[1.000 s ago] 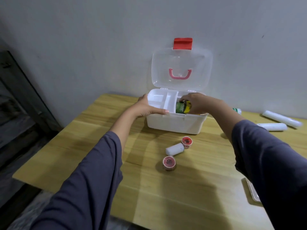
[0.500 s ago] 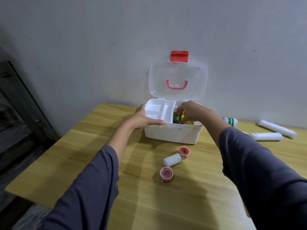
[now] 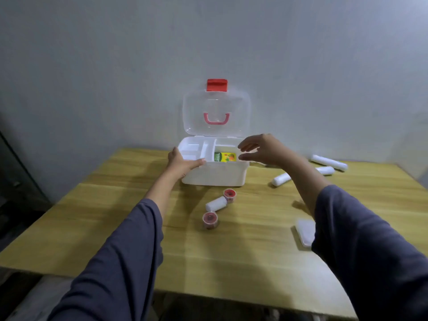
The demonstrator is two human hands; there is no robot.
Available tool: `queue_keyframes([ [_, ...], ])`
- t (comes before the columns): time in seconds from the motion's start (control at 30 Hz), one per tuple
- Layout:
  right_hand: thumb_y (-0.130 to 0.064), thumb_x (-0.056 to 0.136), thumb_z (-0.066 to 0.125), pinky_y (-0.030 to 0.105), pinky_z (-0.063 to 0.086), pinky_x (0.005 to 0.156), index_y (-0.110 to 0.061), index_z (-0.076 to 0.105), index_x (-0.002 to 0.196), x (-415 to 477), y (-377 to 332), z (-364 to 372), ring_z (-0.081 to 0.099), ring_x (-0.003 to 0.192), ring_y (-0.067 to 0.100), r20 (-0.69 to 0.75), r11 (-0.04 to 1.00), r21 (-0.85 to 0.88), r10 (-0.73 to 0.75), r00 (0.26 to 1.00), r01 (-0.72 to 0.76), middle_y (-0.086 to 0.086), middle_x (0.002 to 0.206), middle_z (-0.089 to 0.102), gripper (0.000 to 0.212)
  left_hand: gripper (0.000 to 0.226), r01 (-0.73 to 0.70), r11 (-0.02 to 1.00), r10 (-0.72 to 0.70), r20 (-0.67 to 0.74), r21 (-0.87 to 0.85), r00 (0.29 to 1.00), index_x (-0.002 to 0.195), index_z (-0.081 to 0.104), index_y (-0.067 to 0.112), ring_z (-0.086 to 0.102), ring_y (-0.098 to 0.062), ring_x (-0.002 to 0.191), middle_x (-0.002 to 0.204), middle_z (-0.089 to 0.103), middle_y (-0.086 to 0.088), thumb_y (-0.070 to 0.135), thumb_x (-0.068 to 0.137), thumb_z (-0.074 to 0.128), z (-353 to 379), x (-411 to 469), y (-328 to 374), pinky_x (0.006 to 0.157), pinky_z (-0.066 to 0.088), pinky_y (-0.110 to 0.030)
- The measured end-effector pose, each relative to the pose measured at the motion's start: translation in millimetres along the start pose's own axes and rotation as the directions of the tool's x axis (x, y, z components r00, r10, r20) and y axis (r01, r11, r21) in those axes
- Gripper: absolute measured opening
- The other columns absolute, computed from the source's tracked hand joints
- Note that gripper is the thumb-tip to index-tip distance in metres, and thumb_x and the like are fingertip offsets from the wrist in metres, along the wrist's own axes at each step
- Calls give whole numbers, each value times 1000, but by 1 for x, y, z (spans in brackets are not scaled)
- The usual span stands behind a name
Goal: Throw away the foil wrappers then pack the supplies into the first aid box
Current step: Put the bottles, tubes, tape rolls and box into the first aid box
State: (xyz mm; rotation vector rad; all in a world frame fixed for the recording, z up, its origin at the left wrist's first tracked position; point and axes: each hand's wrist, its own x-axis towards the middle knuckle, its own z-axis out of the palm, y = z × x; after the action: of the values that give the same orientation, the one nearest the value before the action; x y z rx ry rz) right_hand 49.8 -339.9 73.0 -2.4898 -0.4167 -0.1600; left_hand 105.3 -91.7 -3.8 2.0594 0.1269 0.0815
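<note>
Head view: white plastic first aid box (image 3: pixel 215 174) with clear lid raised, at back of wooden surface (image 3: pixel 231 262); left hand (image 3: pixel 183 162) clasping its left front corner, right hand (image 3: pixel 261 150) spread wide and empty just above right compartment, where green-and-yellow labelled bottle (image 3: pixel 224 157) lies on its side. Remaining on surface: small white gauze roll (image 3: pixel 216 203) touching one of two red-cored tape rolls (image 3: pixel 229 194), other tape roll (image 3: pixel 210 219) nearby, long white bandage rolls (image 3: pixel 328 162) well right. Likely light, soft, compressible gauze; best pinched across its middle.
</note>
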Motion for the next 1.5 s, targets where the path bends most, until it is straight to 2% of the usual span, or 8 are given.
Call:
queue_keyframes([
  [0.1,-26,74,76,19,43,84,-17,65,110,-51,11,-7,63,97,13,-1,996,35,79,997,-79,4,106,70,38,98,0,1000,-1,-82,-7,997,155,35,1,42,-32,148,160,38,-16,34,80,88,5,-7,-1,116,41,-38],
  [0.33,-28,64,82,28,39,103,-29,54,124,-155,54,-3,49,122,11,246,937,-101,350,904,-336,-11,125,56,66,94,-4,999,-1,-117,-42,993,161,20,-1,31,-33,154,166,23,-19,33,92,76,9,-25,9,121,32,-38],
  [0.47,-31,65,82,26,34,92,-29,47,131,-171,66,1,43,114,14,254,892,-207,446,858,-403,-14,123,39,75,94,-2,999,-2,-111,-43,994,161,17,1,30,-34,154,168,19,-17,34,94,73,8,-30,11,121,33,-39],
  [0.7,-47,65,77,36,42,97,-23,53,126,-118,51,13,47,119,21,111,955,-126,284,952,-270,-3,121,49,70,90,-6,1000,5,-150,-7,989,154,37,3,45,-33,143,157,38,-16,35,84,84,2,-26,8,105,43,-35],
  [0.93,-48,74,70,42,48,94,-17,47,134,-9,-7,2,53,110,25,-93,991,-132,-16,995,4,6,126,50,72,119,11,996,-7,-52,85,999,156,37,13,34,-30,148,157,34,-15,54,57,89,-5,-6,5,118,37,-36],
  [1.0,-49,74,70,40,46,95,-15,45,136,21,-16,8,53,112,25,-68,986,-165,-51,996,39,6,129,49,75,119,-17,993,19,-15,118,1000,157,38,16,34,-29,149,157,37,-13,59,59,91,-8,0,3,122,36,-39],
  [1.13,-53,75,66,38,43,95,-15,45,136,65,-19,30,51,119,25,33,946,-318,-48,998,56,5,134,50,75,140,-124,977,107,104,175,989,146,50,30,54,-23,136,144,59,1,95,24,77,-19,28,-6,115,48,-46],
  [1.5,-51,69,71,40,46,95,-18,53,127,108,-1,39,53,112,25,251,918,-392,53,967,52,2,124,58,70,129,-198,968,147,295,153,944,148,43,40,54,-14,139,148,56,13,80,35,91,-24,56,-11,116,47,-45],
])
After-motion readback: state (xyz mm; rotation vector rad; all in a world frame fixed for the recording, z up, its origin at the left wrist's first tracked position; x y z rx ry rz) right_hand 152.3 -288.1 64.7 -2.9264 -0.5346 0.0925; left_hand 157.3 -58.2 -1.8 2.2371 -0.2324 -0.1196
